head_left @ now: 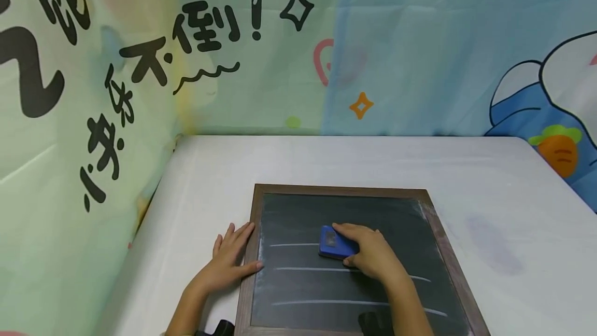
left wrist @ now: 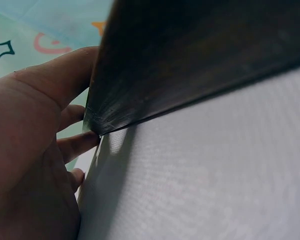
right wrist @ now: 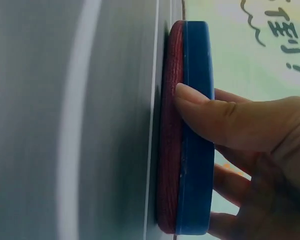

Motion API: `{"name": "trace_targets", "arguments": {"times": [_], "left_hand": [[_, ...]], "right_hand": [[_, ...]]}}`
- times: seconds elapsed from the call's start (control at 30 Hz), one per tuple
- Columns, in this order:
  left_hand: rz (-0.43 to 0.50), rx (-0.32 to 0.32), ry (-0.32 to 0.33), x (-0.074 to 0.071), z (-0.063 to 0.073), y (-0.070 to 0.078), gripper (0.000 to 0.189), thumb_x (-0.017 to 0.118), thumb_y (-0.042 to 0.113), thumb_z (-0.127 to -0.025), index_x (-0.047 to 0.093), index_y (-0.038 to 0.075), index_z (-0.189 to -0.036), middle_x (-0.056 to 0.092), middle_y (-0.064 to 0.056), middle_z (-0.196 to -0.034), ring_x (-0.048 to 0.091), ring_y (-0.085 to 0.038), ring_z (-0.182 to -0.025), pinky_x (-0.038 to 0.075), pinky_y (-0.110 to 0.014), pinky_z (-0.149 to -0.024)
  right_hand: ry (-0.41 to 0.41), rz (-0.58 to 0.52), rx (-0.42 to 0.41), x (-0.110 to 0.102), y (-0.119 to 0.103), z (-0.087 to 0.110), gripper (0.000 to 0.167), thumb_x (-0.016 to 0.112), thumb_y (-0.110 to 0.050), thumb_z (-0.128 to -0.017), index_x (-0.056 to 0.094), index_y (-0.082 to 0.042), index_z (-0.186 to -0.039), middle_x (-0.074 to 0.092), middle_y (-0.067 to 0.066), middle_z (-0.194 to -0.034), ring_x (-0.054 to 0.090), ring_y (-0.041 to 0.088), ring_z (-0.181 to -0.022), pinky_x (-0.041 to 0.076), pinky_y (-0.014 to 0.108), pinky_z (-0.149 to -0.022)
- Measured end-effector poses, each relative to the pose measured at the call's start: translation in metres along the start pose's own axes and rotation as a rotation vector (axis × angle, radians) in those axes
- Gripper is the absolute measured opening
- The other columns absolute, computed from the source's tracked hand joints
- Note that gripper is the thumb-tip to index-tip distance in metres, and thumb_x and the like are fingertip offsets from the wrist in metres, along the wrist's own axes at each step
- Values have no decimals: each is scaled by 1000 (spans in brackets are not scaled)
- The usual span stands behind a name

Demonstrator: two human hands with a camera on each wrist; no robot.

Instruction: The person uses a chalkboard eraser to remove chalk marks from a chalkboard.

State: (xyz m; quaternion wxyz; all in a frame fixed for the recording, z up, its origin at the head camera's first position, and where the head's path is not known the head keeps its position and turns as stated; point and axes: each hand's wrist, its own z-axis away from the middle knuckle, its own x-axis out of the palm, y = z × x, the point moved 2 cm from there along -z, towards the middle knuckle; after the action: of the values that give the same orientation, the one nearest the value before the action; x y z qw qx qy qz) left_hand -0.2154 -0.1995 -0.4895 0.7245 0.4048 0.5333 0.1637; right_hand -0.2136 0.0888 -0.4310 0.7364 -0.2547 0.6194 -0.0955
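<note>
A blackboard (head_left: 298,222) in a brown wooden frame lies on the white table, with three white chalk lines across it. My right hand (head_left: 373,250) grips a blackboard eraser (head_left: 333,242) with a blue back, thumb on one side and fingers on the other. In the right wrist view the dark red felt (right wrist: 171,130) of the eraser faces the board's surface. The top chalk line (head_left: 294,245) shows only left of the eraser. My left hand (head_left: 226,263) rests at the frame's left side, thumb over the wood and fingers extended along the outer edge.
The white table (head_left: 513,253) spreads around the board. Behind it and on the left hang printed cloth backdrops (head_left: 261,92) with dark lettering; a cartoon carrot (head_left: 558,154) is printed at the right. A black strap or device (head_left: 224,328) is at the left wrist.
</note>
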Motion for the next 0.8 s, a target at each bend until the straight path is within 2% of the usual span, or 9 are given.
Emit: {"name": "trace_targets", "arguments": {"times": [0.23,0.47,0.8], "left_hand": [[3,6,7,2,-2,1,81,63,34,-84,17,11,-147,18,-16,-151,-5,-39,-140,-12,-58,-106],[-6,20,6,2,-5,4,81,63,35,-84,18,11,-147,16,-12,-152,-5,-37,-140,-12,-56,-107],[-9,3,32,2,-2,-1,82,65,34,-83,19,11,-146,22,-17,-149,-2,-41,-139,-9,-60,-106]], "right_hand": [[-11,2,12,11,-22,-10,68,77,-4,-67,52,-11,-130,52,14,-132,42,40,-124,20,67,-100],[2,17,3,21,-39,-17,68,78,-3,-66,54,-12,-129,54,11,-130,44,36,-124,21,66,-101],[-23,24,-114,44,-74,-32,65,78,-3,-66,56,-13,-127,56,9,-128,46,32,-123,24,64,-101]]}}
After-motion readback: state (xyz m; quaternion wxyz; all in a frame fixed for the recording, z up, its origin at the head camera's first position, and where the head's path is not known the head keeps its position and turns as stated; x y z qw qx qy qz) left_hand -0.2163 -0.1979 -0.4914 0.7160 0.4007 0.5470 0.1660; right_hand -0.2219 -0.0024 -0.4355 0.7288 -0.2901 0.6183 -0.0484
